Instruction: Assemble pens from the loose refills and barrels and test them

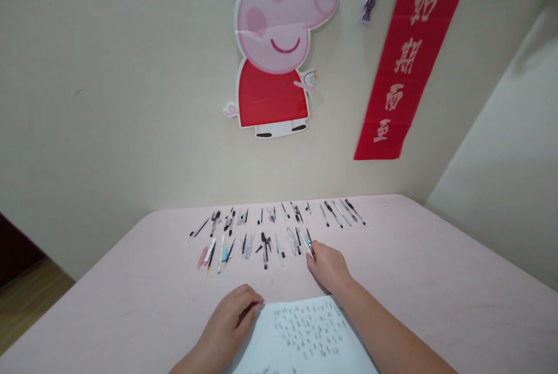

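Note:
My right hand (329,266) reaches forward over the pink table (436,269), and its fingertips pinch a white pen (306,244) at the right end of the near row of pens. My left hand (231,321) rests at the upper left corner of a white sheet of handwriting (305,339), fingers curled and pressed down on the paper edge. Two rows of pens lie ahead: a near row (253,246) with pink, blue and black ones, and a far row (279,214) close to the wall.
A cartoon pig cutout (279,48) and a red banner with gold characters (405,66) hang on the cream wall. The table's left edge drops to a wooden floor (30,298). A second wall closes in at the right.

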Available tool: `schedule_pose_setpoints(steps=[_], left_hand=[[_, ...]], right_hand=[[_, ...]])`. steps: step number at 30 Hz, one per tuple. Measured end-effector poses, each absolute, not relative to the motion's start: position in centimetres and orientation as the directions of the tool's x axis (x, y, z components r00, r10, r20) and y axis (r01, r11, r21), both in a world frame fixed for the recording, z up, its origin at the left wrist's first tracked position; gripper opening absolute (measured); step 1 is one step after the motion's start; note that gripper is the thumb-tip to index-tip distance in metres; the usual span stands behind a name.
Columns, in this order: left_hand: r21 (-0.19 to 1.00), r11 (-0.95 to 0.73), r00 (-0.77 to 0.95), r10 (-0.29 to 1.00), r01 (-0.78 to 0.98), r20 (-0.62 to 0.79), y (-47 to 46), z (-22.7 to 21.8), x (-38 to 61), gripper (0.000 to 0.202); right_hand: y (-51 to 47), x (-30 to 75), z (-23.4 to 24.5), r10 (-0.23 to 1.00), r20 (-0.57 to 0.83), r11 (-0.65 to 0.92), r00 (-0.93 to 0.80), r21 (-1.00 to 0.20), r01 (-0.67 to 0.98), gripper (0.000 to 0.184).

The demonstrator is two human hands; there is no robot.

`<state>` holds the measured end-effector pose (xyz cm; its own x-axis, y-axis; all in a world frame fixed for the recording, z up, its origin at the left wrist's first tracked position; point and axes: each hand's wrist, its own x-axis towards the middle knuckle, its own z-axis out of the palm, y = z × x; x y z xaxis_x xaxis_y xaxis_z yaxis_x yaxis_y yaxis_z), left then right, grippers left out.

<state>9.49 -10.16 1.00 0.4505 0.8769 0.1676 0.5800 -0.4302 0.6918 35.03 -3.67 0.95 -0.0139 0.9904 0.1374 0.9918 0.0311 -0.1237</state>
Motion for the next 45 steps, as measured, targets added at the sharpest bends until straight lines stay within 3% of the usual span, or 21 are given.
schedule_pose_setpoints(steps=[9,13,19,24,29,35,41,45], left_hand=[[0.577,-0.508,0.481,0.85,0.639,0.216,-10.3,1.2,9.5,0.025],[0.484,-0.558,0.468,0.829,0.674,0.305,-10.4,1.0,9.3,0.023],[0.352,-0.639,0.469,0.755,0.684,0.459,-10.5,0.6,9.0,0.03],[0.152,-0.703,0.495,0.621,0.695,0.608,-10.6,0.8,9.3,0.034],[-0.003,-0.719,0.566,0.545,0.695,0.618,-10.8,1.2,9.5,0.025],[0.056,-0.701,0.532,0.589,0.711,0.609,-10.7,1.3,9.2,0.024],[0.216,-0.723,0.469,0.615,0.656,0.633,-10.6,1.1,9.3,0.023],[0.326,-0.675,0.453,0.707,0.662,0.544,-10.8,1.0,9.5,0.025]], right_hand=[[-3.5,35.2,1.1,0.986,0.167,0.014,0.014,-0.166,0.986,0.018],[-3.6,35.5,1.5,0.965,0.261,0.057,0.023,-0.296,0.954,0.016],[-5.2,33.2,2.3,0.937,0.208,0.349,-0.28,-0.544,0.763,0.011],[-7.8,30.2,3.2,0.865,0.173,0.475,-0.47,-0.583,0.659,0.009],[-9.6,28.7,4.0,0.842,0.124,0.479,-0.525,-0.618,0.623,0.011],[-7.6,30.6,4.2,0.908,0.154,0.397,-0.389,-0.611,0.685,0.038],[-3.9,35.1,2.5,0.994,0.101,0.008,0.029,-0.354,0.935,0.018],[-3.3,36.2,1.7,0.992,0.079,-0.078,0.101,-0.245,0.966,0.022]])
